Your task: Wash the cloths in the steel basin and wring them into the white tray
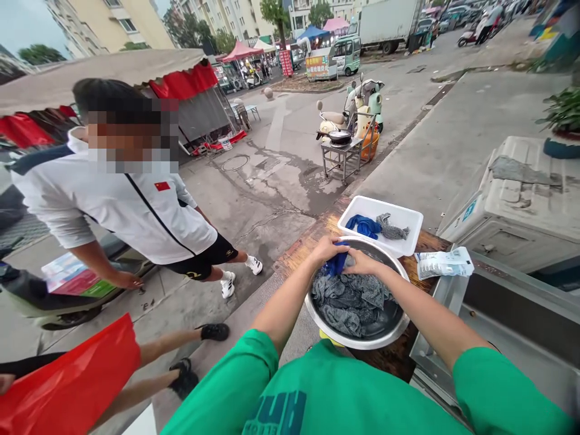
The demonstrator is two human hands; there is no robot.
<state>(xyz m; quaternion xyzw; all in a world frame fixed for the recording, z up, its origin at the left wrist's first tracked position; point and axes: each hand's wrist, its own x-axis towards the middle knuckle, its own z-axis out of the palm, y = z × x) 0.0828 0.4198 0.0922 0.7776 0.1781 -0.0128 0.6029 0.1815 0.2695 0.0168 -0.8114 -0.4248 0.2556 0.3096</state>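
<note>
a blue cloth (336, 264) was gripped between both hands over the far rim of a metal basin (338, 337). the fingers of the left hand (325, 249) were closed on the cloth's upper edge, and the fingers of the right hand (360, 262) were closed on it from the other side, the two hands touching. below them, grey garments (347, 299) were heaped in the basin, seemingly wet, though no water level could be made out.

the basin was set on a wooden worktop (299, 251), its near rim close to the edge by the person's body. just beyond it, a white plastic tub (408, 217) was placed, with another blue cloth (362, 225) and a grey sock-like item (392, 230) inside. a white packet (444, 263) was laid to the right of the basin.

to the left, a bystander in a white jacket (113, 202) was bent forward over the pavement, well apart from the worktop.

a tipped basin was judged the main risk: with downward pressure kept at one rim, the load could be shifted towards the worktop's edge. water could also be splashed onto the packet if the cloth were wrung too hard.
</note>
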